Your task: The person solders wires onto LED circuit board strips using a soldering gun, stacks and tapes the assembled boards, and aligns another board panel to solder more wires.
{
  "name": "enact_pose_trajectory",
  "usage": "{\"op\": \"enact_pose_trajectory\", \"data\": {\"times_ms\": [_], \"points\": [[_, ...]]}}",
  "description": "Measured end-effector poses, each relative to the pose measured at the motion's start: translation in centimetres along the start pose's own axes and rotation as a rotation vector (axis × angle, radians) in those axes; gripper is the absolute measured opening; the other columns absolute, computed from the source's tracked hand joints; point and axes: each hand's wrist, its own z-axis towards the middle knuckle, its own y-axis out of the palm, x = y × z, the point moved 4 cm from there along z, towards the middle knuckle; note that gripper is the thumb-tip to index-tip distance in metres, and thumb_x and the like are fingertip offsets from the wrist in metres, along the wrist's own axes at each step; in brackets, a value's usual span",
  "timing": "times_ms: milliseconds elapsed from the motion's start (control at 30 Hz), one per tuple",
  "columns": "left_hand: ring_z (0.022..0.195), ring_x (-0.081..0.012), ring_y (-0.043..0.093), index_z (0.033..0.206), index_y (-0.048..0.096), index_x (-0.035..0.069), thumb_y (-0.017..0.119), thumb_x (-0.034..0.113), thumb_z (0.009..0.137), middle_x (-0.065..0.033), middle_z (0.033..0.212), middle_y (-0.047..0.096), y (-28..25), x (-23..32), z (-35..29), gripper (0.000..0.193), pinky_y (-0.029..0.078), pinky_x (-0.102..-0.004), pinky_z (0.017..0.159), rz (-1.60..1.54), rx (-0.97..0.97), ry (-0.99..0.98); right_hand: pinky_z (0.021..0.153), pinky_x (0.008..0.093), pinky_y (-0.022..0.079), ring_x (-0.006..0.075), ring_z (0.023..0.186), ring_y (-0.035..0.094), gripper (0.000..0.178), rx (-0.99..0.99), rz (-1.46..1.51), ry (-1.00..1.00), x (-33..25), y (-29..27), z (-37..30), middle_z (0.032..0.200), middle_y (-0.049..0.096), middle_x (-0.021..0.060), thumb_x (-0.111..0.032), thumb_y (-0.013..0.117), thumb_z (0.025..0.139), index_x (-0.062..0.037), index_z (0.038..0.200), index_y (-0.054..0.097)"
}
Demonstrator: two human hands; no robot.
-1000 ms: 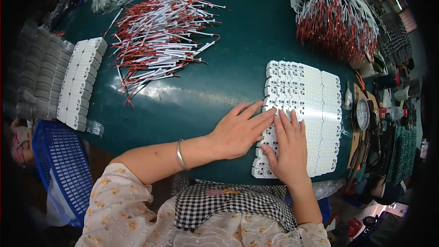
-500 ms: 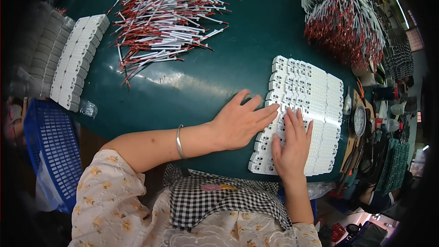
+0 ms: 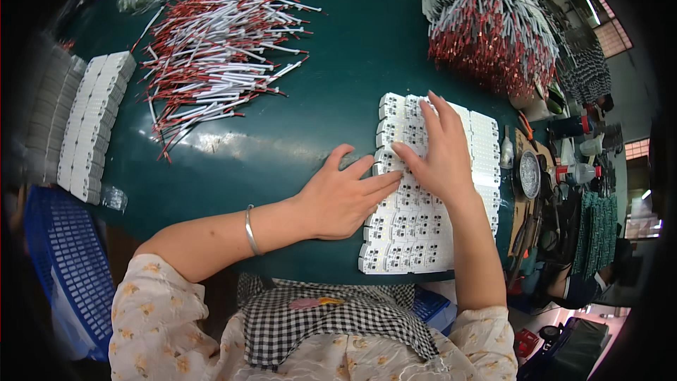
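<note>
Rows of white circuit boards (image 3: 416,243) with small black parts lie side by side on the green table, right of centre. My left hand (image 3: 345,194) rests at their left edge, fingertips touching the boards, its fingers apart and holding nothing. Over the upper rows my right hand (image 3: 438,152) lies with thumb and fingers spread, and part of the boards is hidden beneath it. Ahead and to the left is a loose pile of red and white wires (image 3: 218,49).
A thick bundle of red and white wires (image 3: 493,42) stands at the far right. Stacked white boards (image 3: 95,127) line the left edge, above a blue basket (image 3: 74,261). Along the right edge sit a round metal dish (image 3: 529,174) and a clear bottle (image 3: 578,173).
My right hand has moved up and away from me, to the upper rows of boards. The left hand stays at their left edge. The whole view has shifted a little.
</note>
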Motion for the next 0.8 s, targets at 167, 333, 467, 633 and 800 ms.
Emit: {"op": "enact_pose_trajectory", "data": {"times_ms": [167,333,467,633,800], "points": [[0.114,-0.0228,0.046,0.126,0.056,0.012,0.058,0.023,0.084,0.0,0.133,0.051,0.1,-0.3,0.2,0.044,0.031,-0.0522,0.097,-0.028,0.002,0.025,0.114,0.0509,0.019,0.0367,0.132,0.036,0.087,-0.23,-0.079,0.016,3.3,1.8,2.6,0.138,0.044,0.0189,-0.037,0.081,0.063,0.0016,0.133,0.046],[0.097,-0.02,0.052,0.122,0.058,0.011,0.059,0.023,0.083,0.0017,0.131,0.053,-0.5,-0.5,0.4,0.041,0.033,-0.0508,0.095,-0.055,0.001,0.049,0.111,0.0433,0.029,0.033,0.127,0.043,0.085,-0.348,0.089,0.084,3.0,1.0,3.6,0.133,0.047,0.0182,-0.029,0.082,0.059,0.0031,0.13,0.049],[0.09,-0.0188,0.052,0.119,0.06,0.012,0.059,0.024,0.081,0.003,0.13,0.053,-0.2,-0.5,0.6,0.039,0.034,-0.0494,0.093,-0.065,0.023,0.026,0.102,0.0366,0.041,0.031,0.122,0.047,0.085,-0.377,0.135,0.154,3.3,0.6,3.9,0.131,0.048,0.0179,-0.024,0.083,0.057,0.0048,0.129,0.049],[0.09,-0.0188,0.052,0.118,0.06,0.013,0.059,0.025,0.081,0.0036,0.13,0.053,-0.1,-0.3,0.5,0.039,0.035,-0.0492,0.092,-0.046,0.013,0.015,0.1,0.0358,0.043,0.031,0.12,0.049,0.084,-0.392,0.158,0.18,4.0,0.7,3.4,0.131,0.048,0.0178,-0.024,0.084,0.058,0.005,0.129,0.049],[0.09,-0.0189,0.051,0.117,0.061,0.013,0.059,0.026,0.082,0.0041,0.129,0.053,0.0,-0.5,0.3,0.037,0.036,-0.0484,0.092,-0.035,0.021,0.002,0.1,0.0358,0.043,0.0305,0.12,0.049,0.084,-0.391,0.164,0.123,3.8,1.0,3.4,0.13,0.049,0.0179,-0.026,0.085,0.06,0.004,0.129,0.049]]}}
